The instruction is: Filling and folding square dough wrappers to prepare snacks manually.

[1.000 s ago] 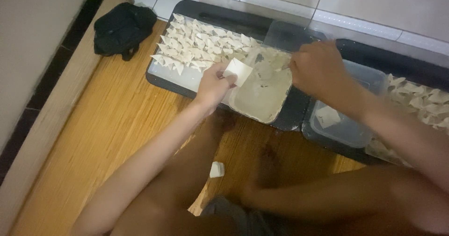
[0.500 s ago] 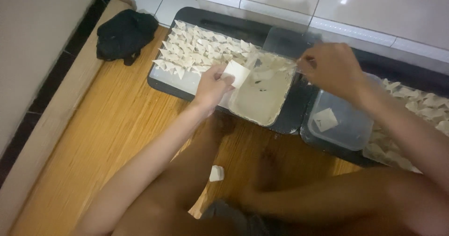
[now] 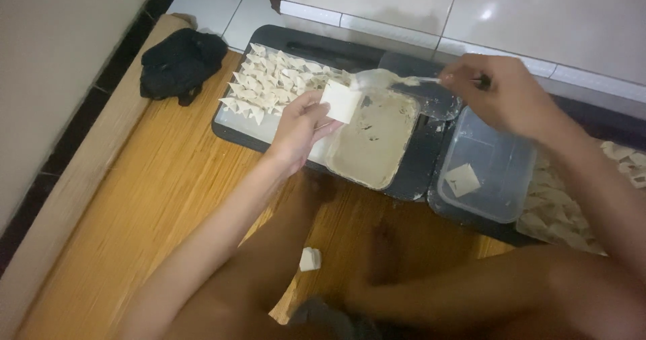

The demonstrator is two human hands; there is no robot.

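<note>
At the far left, a black cloth bundle (image 3: 180,64) is seen lying on the wooden floor mat (image 3: 155,198). Just to its right, a dark tray (image 3: 235,128) is filled with rows of folded white dumplings (image 3: 272,84). A square white wrapper (image 3: 340,102) is pinched in the grip of the left hand (image 3: 299,130), fingers closed on its lower left edge, so that the sheet stands clear above and to the right of the fingertips, over the near end of a pale rectangular container of filling (image 3: 373,141). A spoon (image 3: 393,81) is clamped in the grip of the right hand (image 3: 501,97), its handle hidden in the fist and its loaded bowl held out leftward, near the wrapper but apart from it. Below that hand, a clear plastic tub (image 3: 491,172) holding one loose wrapper (image 3: 463,180) is found. More dumplings (image 3: 572,205) are heaped at the far right.
</note>
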